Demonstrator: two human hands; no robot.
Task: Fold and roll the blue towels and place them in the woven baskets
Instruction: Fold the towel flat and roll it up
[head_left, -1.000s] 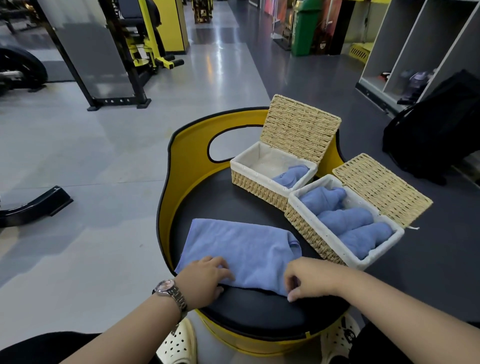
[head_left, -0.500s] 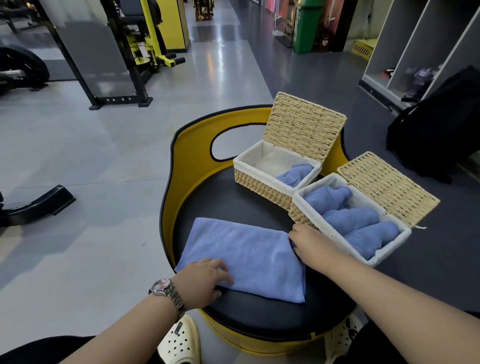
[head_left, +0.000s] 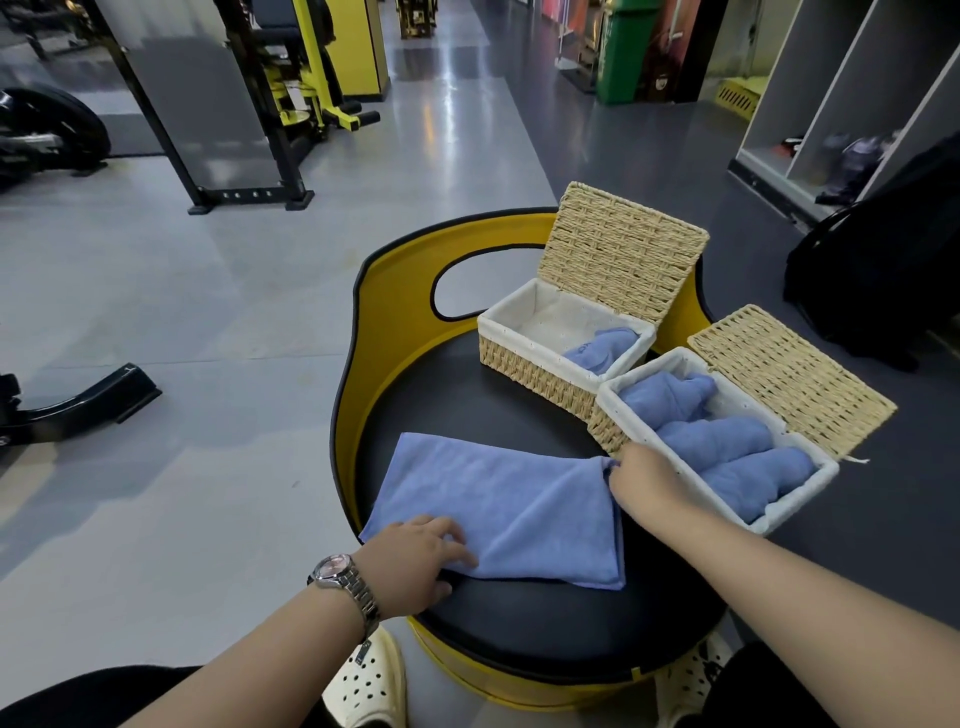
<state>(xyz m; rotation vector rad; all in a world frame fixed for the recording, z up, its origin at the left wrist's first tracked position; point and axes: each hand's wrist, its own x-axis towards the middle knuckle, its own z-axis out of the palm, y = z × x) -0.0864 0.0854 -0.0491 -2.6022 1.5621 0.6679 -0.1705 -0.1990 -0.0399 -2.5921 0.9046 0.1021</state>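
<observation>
The right hand (head_left: 647, 486) has its grip closed on the far right corner of the folded blue towel (head_left: 498, 504), fingers curled down round the cloth edge so that the fingertips are hidden. From that grip the towel spreads away to the left and back toward the person, lying flat on the round black seat (head_left: 467, 410) of a yellow-rimmed stool, its left edge hanging just past the seat's rim. At the opposite, near left corner the left hand (head_left: 415, 564) lies on the cloth with straight fingers pressing it down, its grip open and its thumb on the black seat beside the towel's near edge; a silver wristwatch (head_left: 345, 577) sits on that wrist. Immediately right of the right hand's grip, touching the knuckles or nearly so, stands the nearer woven basket (head_left: 608, 431), its lid thrown back, its white liner holding three rolled blue towels (head_left: 717, 441) side by side. Beyond the grip and slightly left stands the farther woven basket (head_left: 524, 358), lid upright, with one rolled towel (head_left: 602, 348) in its right end and bare liner elsewhere. The two baskets touch at a corner. Below, pale perforated clogs (head_left: 371, 686) show on the grey floor.
</observation>
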